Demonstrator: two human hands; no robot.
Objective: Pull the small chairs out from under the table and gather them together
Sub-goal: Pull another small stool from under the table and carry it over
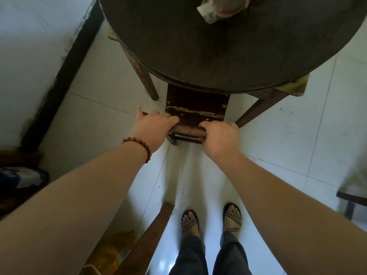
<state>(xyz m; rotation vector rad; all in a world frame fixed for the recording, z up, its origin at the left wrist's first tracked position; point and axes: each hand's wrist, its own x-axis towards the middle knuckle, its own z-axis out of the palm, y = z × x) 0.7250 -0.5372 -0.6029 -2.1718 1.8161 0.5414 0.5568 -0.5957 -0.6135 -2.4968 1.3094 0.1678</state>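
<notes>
I have both my left hand point(156, 124) and right hand point(219, 133) clenched round the small chair's point(195, 108) top rail; it sits half under the round table's point(198, 46) near edge, gathering not begun.

Probably a home: a worn round table point(218, 46) on white floor tiles point(278, 135), sandalled feet point(210, 219).

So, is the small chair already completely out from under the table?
No, the front of the small chair is under the table edge.
</notes>
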